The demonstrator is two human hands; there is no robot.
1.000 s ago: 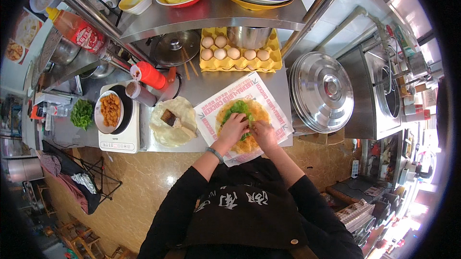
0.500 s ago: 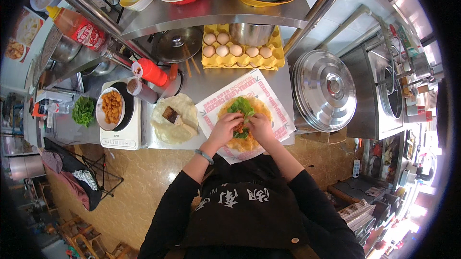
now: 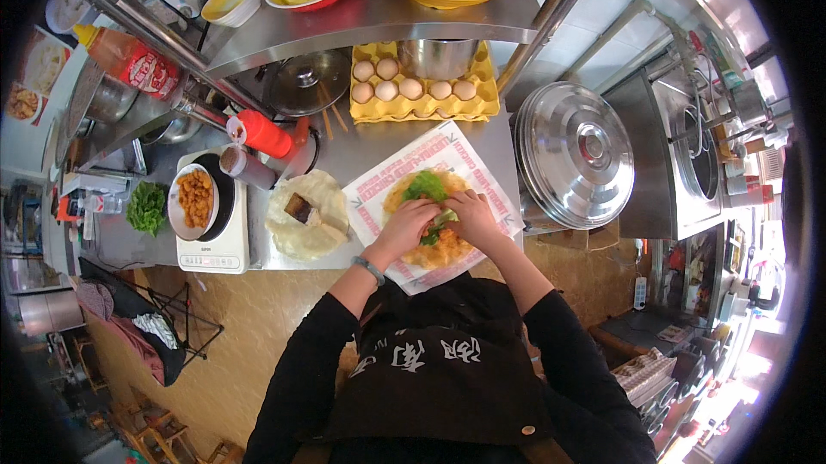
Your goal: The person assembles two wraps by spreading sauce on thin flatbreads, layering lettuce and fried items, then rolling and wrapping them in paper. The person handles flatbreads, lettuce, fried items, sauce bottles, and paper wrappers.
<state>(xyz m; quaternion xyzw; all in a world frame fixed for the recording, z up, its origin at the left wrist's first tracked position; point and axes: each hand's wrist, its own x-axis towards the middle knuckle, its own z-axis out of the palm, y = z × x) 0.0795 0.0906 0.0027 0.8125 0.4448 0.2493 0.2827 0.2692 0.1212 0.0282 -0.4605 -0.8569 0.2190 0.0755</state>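
Observation:
A round golden flatbread [image 3: 430, 258] lies on printed white-and-pink paper [image 3: 368, 199] at the counter's front edge. Green lettuce [image 3: 425, 185] runs across its middle, with some orange filling beside it. Both hands meet over this filling. My left hand [image 3: 404, 227] is closed, its fingertips pressed into the lettuce from the left. Opposite it, my right hand [image 3: 473, 219] has its fingers curled against the same lettuce. The fingertips partly hide what lies under them. Left of the paper is a pale, thin round sheet [image 3: 288, 236] with a dark brown block-like piece [image 3: 299, 208] on it.
A white bowl of orange fried pieces [image 3: 196, 202] stands on a white cooktop [image 3: 211, 255], with loose lettuce [image 3: 147, 208] left of it. Behind are a red bottle [image 3: 262, 135] and a yellow egg tray [image 3: 422, 110]. Large metal lids [image 3: 576, 154] stand to the right.
The view has shifted slightly. My hands stay together over the flatbread, and the lettuce now covers more of the orange filling between them.

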